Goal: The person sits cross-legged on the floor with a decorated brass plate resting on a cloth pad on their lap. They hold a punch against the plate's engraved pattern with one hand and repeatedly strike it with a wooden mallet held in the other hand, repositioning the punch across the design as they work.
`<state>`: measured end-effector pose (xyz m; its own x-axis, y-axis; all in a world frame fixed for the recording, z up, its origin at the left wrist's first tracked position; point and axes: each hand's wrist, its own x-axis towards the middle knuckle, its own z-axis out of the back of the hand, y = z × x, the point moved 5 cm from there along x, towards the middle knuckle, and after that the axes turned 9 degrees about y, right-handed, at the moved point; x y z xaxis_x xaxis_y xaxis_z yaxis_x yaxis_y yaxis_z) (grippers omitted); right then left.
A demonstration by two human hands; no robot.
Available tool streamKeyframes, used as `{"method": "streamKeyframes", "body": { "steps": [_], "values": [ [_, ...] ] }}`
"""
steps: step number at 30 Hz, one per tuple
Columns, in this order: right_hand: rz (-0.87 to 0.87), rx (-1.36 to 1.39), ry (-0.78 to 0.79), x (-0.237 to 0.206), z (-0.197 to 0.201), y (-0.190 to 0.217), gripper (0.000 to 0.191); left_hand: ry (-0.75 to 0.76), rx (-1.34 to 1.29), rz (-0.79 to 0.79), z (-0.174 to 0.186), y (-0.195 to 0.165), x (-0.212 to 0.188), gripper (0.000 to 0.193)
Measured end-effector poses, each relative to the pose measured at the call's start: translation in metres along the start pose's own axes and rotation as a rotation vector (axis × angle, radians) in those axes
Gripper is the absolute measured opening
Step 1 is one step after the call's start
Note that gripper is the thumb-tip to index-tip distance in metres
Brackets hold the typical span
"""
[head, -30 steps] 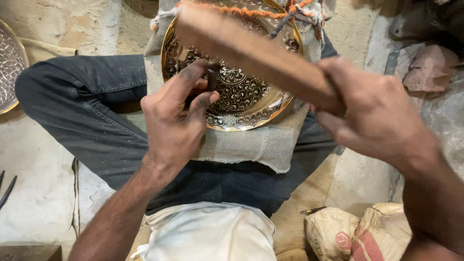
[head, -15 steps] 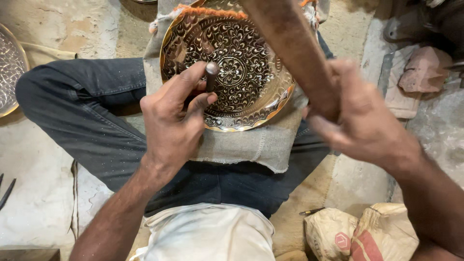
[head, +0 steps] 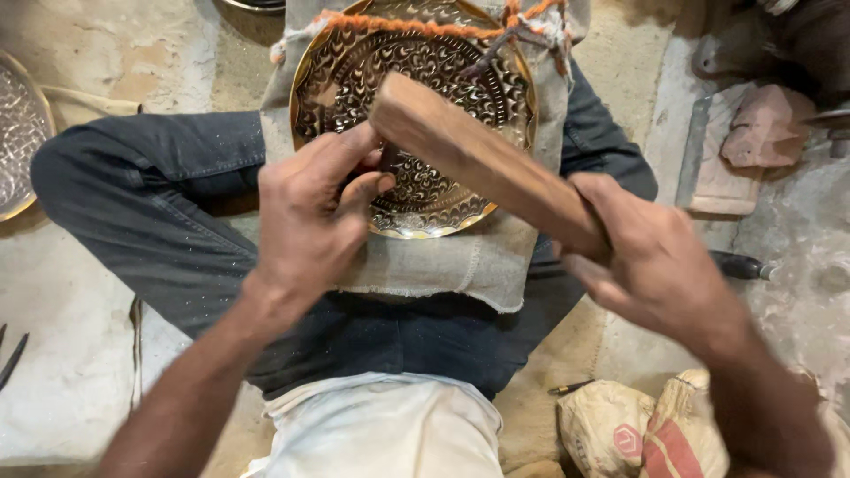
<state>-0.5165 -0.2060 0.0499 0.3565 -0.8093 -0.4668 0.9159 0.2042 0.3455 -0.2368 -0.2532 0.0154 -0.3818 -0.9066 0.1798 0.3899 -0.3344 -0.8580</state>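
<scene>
A round brass plate with dense engraved patterns lies on a pale cloth across my lap. My left hand pinches a small dark metal punch, its tip on the plate's lower middle. My right hand grips one end of a long wooden block. The block's far end is down on the head of the punch. An orange cord runs along the top of the plate.
I sit cross-legged in dark trousers on a dusty floor. Another engraved metal plate lies at the far left. Two sacks sit at lower right, a pencil-like tool beside them. Brick pieces lie at upper right.
The wooden block was raised high over the plate half a second ago and has now swung down onto the punch. My left hand has kept the punch on the plate.
</scene>
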Motion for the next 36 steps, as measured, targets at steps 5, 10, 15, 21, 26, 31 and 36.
{"method": "streamKeyframes", "body": {
  "steps": [5, 10, 15, 21, 26, 31, 36],
  "values": [
    [0.104, 0.916, -0.19, -0.037, -0.063, 0.007, 0.043, 0.389, -0.062, -0.119, -0.007, 0.005, 0.026, 0.04],
    [0.076, 1.358, -0.243, -0.062, -0.131, 0.007, 0.051, 0.55, -0.006, -0.328, -0.009, 0.0, 0.041, 0.05],
    [0.156, 1.399, -0.422, -0.063, -0.123, 0.016, 0.055, 0.552, -0.06, -0.228, -0.008, 0.002, 0.04, 0.053],
    [-0.097, 0.871, -0.141, -0.057, -0.105, 0.013, 0.049, 0.544, -0.046, -0.146, -0.005, 0.006, 0.035, 0.049],
    [0.014, 1.043, -0.227, -0.054, -0.102, 0.011, 0.056, 0.436, -0.032, -0.245, -0.002, 0.005, 0.029, 0.05],
    [0.01, 0.849, -0.175, -0.051, -0.096, 0.01, 0.043, 0.42, -0.019, -0.249, -0.004, 0.01, 0.028, 0.046],
    [0.042, 0.666, -0.234, -0.056, -0.088, 0.009, 0.04, 0.455, -0.097, -0.189, -0.003, 0.014, 0.027, 0.057]
  ]
}}
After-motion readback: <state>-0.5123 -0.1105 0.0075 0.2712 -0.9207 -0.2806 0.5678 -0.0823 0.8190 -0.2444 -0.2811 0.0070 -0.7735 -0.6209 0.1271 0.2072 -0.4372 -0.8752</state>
